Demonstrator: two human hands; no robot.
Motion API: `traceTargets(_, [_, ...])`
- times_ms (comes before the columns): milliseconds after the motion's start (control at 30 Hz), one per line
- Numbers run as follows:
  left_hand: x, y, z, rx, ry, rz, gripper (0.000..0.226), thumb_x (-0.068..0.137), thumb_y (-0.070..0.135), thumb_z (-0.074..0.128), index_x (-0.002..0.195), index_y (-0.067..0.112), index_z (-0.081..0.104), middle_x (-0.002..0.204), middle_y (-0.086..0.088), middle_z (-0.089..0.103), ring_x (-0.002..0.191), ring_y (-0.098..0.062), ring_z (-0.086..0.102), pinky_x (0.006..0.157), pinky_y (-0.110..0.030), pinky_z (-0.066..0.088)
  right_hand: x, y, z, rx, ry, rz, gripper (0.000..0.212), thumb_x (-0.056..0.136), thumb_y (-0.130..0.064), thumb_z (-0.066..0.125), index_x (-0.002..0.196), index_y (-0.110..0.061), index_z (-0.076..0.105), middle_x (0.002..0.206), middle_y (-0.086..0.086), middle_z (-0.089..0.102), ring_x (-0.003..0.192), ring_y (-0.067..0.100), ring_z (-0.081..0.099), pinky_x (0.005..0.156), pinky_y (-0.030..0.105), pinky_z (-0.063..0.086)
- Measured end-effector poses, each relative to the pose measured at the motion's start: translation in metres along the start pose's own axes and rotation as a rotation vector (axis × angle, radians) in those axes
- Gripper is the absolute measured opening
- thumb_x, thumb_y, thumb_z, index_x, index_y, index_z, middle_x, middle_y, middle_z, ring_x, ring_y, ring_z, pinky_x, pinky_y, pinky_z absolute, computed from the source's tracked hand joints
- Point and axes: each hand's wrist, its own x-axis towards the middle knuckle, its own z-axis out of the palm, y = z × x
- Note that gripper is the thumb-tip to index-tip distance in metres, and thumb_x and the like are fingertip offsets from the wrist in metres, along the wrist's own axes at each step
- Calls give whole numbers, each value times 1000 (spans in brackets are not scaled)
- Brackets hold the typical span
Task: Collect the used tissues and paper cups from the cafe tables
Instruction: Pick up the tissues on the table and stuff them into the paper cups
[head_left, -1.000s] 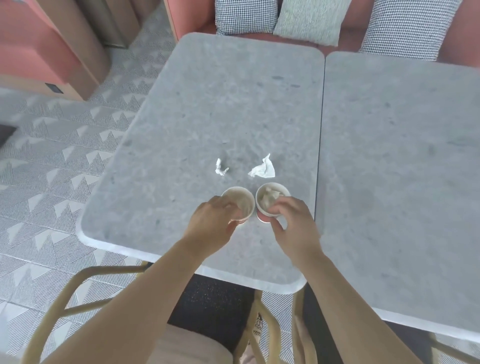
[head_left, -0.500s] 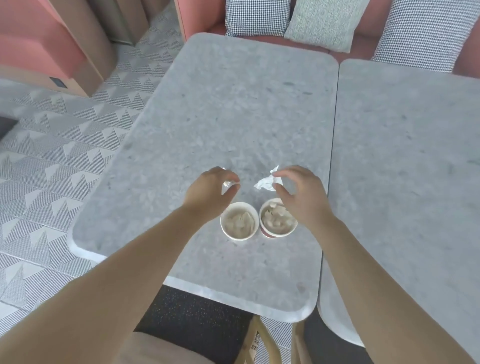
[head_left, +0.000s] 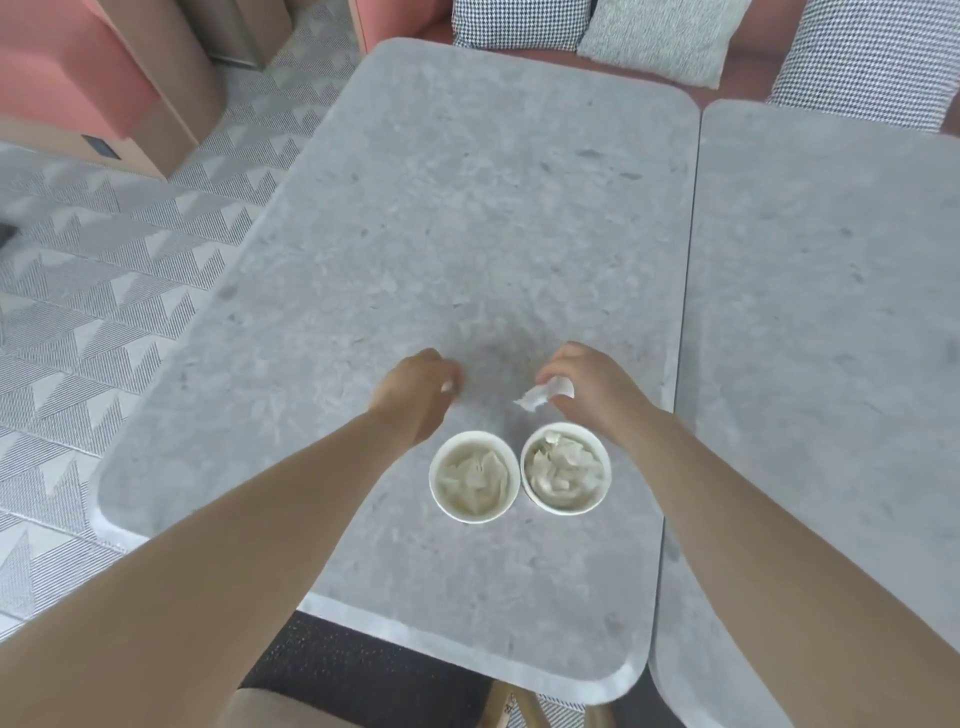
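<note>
Where fingers curl just beyond the left cup (head_left: 474, 475), a small tissue (head_left: 447, 386) is pinched, nearly hidden, in the left hand (head_left: 413, 397). Beyond and right of that cup, a larger tissue (head_left: 545, 396) is pinched between thumb and fingertips of the right hand (head_left: 597, 400). Two tissue-stuffed cups are counted, the right cup (head_left: 565, 467) touching the left. Two tables (head_left: 467, 208) are abutted; three cushions (head_left: 660, 36) are seen far beyond.

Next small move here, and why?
Probably drop each piece into the cup nearest it: the right hand pinches a crumpled white tissue, the left hand a smaller scrap, and the left white paper cup and right white paper cup already hold tissues.
</note>
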Motion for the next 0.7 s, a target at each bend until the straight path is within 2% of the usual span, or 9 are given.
traceTargets(67, [-6, 1, -5, -29, -16, 26, 10, 88, 18, 58, 92, 19, 67, 100, -1, 58, 93, -21, 57, 72, -20, 34, -6, 2, -1, 9, 6, 22, 22, 79, -1, 62, 97, -12, 69, 102, 5, 57, 94, 24, 56, 78, 29, 42])
traceTargets(167, [-17, 15, -25, -167, 57, 55, 10, 85, 20, 64, 94, 19, 70, 96, 1, 62, 86, -15, 58, 76, -22, 42, -19, 0, -11, 23, 112, 24, 18, 79, -1, 63, 93, -11, 70, 91, 2, 57, 85, 23, 57, 67, 21, 34])
traceTargets(300, [-41, 42, -61, -362, 203, 142, 12, 81, 19, 69, 92, 22, 70, 90, 7, 62, 78, -7, 59, 72, -22, 51, -39, -23, -36, 147, 301, -41, 19, 75, -5, 73, 93, -11, 70, 87, 4, 63, 75, 21, 60, 68, 32, 52])
traceTargets(400, [-70, 54, -72, -366, 138, 209, 24, 77, 24, 73, 100, 29, 66, 88, 15, 60, 79, -2, 58, 72, -21, 51, -54, -51, -50, 180, 398, -90, 21, 73, -8, 75, 93, -13, 69, 82, -4, 59, 72, 15, 58, 66, 29, 52])
traceTargets(533, [-101, 52, -66, -300, -9, 156, 55, 71, 29, 77, 119, 36, 52, 104, 16, 59, 84, -2, 55, 76, -19, 47, -72, -81, -50, 207, 364, -93, 21, 73, -13, 76, 93, -17, 69, 84, -6, 59, 75, 11, 57, 66, 19, 45])
traceTargets(633, [-117, 45, -65, -316, 33, 126, 67, 66, 26, 80, 124, 35, 47, 107, 16, 55, 83, 1, 55, 79, -22, 49, -84, -93, -43, 202, 341, -98, 21, 73, -11, 75, 92, -18, 69, 85, -6, 57, 74, 9, 55, 64, 13, 43])
traceTargets(700, [-125, 44, -66, -317, 64, 125, 70, 65, 24, 80, 125, 35, 45, 107, 18, 52, 83, 5, 55, 78, -21, 49, -91, -101, -34, 210, 314, -91, 22, 73, -9, 73, 93, -18, 69, 87, -7, 54, 75, 10, 55, 65, 18, 46])
